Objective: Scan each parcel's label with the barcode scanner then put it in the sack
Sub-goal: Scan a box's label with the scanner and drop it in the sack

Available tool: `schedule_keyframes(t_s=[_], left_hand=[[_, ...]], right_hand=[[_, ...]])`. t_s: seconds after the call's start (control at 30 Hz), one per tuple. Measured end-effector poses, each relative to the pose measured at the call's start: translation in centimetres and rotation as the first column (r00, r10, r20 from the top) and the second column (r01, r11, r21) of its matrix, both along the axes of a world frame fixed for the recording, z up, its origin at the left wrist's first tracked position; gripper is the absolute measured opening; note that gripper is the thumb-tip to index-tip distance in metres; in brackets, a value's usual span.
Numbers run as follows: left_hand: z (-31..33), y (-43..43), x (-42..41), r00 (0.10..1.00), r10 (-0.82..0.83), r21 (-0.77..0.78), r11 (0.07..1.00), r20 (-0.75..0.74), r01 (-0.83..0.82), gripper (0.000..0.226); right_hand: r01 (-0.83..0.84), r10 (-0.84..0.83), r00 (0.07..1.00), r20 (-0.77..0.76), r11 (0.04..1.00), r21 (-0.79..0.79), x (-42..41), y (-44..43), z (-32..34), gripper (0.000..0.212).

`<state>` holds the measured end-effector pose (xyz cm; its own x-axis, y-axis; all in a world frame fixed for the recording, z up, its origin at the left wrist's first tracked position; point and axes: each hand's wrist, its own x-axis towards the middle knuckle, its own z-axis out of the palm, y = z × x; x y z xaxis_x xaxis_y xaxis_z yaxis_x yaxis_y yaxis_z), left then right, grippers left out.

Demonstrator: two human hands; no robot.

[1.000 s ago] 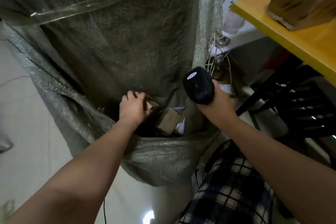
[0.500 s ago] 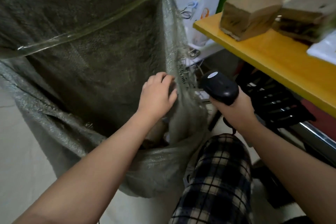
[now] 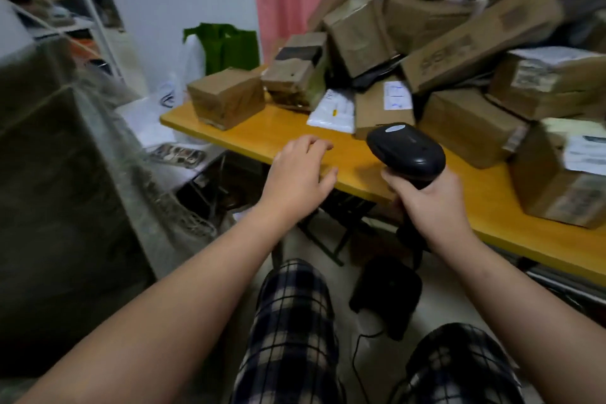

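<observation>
The left hand reaches out over the near edge of the yellow desk, fingers loosely spread and holding nothing. The right hand is wrapped around the handle of the black barcode scanner, which stands just above the same near edge, its head tipped toward the parcels. The hands are apart, the left one nearer the desk's left end. A small brown taped box sits alone by the desk's left corner. Further right lies a white plastic mailer, and beside it a carton bearing a white label with blue writing. Behind these, a tall heap of cardboard parcels fills the far and right side of the desk. The grey-green woven sack hangs at the left, well apart from both hands. Below the desk, on the floor, a dark object with a cable may be the scanner's stand, though it is too blurred to tell.
</observation>
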<state>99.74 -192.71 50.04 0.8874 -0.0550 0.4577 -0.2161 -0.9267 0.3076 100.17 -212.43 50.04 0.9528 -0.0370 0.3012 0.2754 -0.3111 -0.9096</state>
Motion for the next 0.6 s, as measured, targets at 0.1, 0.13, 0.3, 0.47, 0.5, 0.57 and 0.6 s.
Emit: schedule_keyframes(t_s=[0.1, 0.13, 0.3, 0.47, 0.5, 0.57, 0.6], left_hand=[[1.6, -2.9, 2.8, 0.999, -0.043, 0.014, 0.999, 0.002, 0.043, 0.042], [2.3, -3.5, 3.8, 0.999, -0.044, 0.017, 0.999, 0.005, 0.044, 0.043], [6.4, -4.7, 9.8, 0.999, -0.016, 0.083, 0.996, 0.036, 0.013, 0.055], [11.2, -3.9, 16.7, 0.993, 0.118, -0.081, 0.990, -0.005, -0.118, 0.070], [12.2, -3.5, 18.1, 0.990, 0.139, -0.201, 0.969, -0.034, -0.143, 0.071], [14.2, -2.7, 20.8, 0.976, 0.185, -0.382, 0.899, -0.111, -0.214, 0.076], [15.0, -2.5, 21.9, 0.964, 0.212, -0.405, 0.876, -0.161, -0.260, 0.080]], right_hand=[[0.074, -0.074, 0.997, 0.008, 0.997, 0.025, 0.6, -3.0, 2.1, 0.048], [0.091, -0.092, 0.996, 0.016, 0.995, 0.036, 0.9, -3.8, 2.9, 0.042], [0.116, -0.119, 0.992, 0.048, 0.992, 0.057, 4.1, -5.1, 7.3, 0.027], [0.060, -0.066, 0.997, 0.037, 0.990, 0.127, 9.2, -3.7, 10.3, 0.028], [0.055, -0.059, 0.998, 0.029, 0.988, 0.146, 10.2, -3.3, 10.8, 0.030], [0.053, -0.059, 0.998, 0.033, 0.984, 0.171, 12.1, -2.6, 11.4, 0.033], [0.059, -0.066, 0.997, 0.035, 0.984, 0.167, 13.1, -2.4, 11.6, 0.033]])
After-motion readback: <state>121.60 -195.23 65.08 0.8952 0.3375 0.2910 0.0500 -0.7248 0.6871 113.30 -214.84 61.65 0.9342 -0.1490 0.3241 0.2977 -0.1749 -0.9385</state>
